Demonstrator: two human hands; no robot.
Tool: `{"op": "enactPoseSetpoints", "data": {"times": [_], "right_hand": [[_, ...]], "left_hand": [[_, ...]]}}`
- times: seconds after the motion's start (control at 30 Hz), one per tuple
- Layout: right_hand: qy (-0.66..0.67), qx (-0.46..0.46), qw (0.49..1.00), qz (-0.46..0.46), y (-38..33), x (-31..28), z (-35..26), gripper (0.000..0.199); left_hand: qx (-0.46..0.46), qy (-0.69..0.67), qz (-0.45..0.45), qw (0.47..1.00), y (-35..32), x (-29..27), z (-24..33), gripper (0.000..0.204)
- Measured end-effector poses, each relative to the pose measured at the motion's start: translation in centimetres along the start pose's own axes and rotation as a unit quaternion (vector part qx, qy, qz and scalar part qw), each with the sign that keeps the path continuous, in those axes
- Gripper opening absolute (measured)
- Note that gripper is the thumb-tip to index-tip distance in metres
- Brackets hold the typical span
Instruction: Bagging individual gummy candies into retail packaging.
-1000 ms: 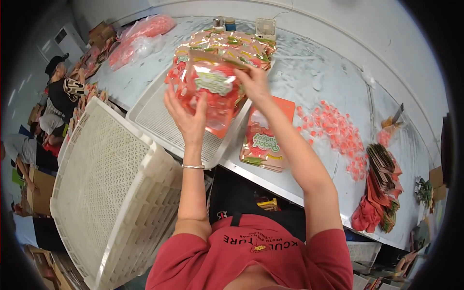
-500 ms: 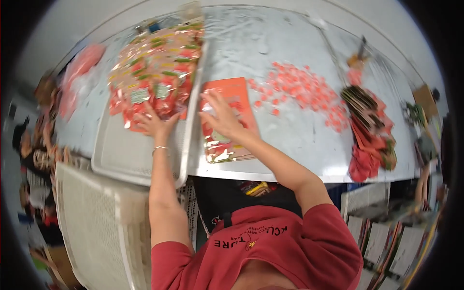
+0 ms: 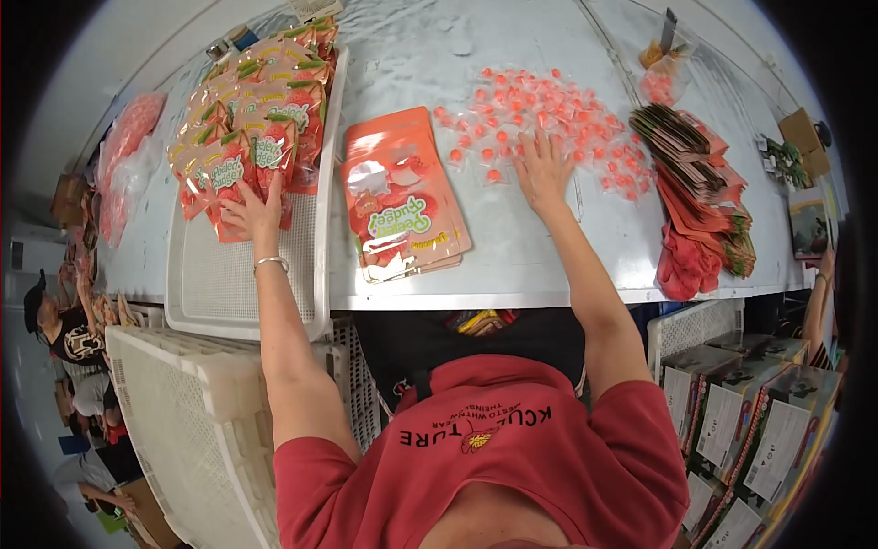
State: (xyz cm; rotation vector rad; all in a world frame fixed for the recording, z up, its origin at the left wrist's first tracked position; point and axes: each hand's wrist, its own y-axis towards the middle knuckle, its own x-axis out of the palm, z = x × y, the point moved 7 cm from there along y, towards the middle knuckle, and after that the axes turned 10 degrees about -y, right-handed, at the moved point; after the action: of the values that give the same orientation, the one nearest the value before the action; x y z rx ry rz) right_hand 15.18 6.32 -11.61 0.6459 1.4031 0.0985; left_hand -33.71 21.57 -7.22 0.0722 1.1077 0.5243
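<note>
My left hand (image 3: 254,212) is open, its fingers spread over the near end of the filled pink candy pouches (image 3: 293,102). These lie in overlapping rows in a shallow white perforated tray (image 3: 215,291). To the right of the tray a small stack of flat, coral-coloured pouches (image 3: 389,151) lies on the table, touched by neither hand. My right hand (image 3: 545,176) reaches onto the near edge of a spread of red candies (image 3: 519,99) in clear wrappers. Its fingers are stretched out with slight gaps; anything under the fingertips is hidden.
More flat pouches (image 3: 672,142) lie bundled on the right of the table, beside a red cloth-like bundle (image 3: 686,265). A large bag of pink pieces (image 3: 137,128) sits at the far left. Stacked white crates (image 3: 174,421) stand below the table's front edge; printed boxes (image 3: 722,421) are at lower right.
My right hand has left the flat pouch stack and moved right onto the wrapped candies. My left hand remains at the filled pouches. The whole view has shifted a little.
</note>
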Motion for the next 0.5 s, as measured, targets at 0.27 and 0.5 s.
{"op": "enactPoseSetpoints", "data": {"times": [0.27, 0.5], "right_hand": [[0.112, 0.024, 0.993, 0.012, -4.1, -4.1, 3.0, 0.043], [0.444, 0.117, 0.887, -0.047, -5.8, -5.8, 7.3, 0.026]], "left_hand": [[0.472, -0.206, -0.199, 0.834, -22.6, -3.9, 15.3, 0.039], [0.476, -0.305, -0.17, 0.807, -25.3, -2.8, 12.2, 0.012]]}}
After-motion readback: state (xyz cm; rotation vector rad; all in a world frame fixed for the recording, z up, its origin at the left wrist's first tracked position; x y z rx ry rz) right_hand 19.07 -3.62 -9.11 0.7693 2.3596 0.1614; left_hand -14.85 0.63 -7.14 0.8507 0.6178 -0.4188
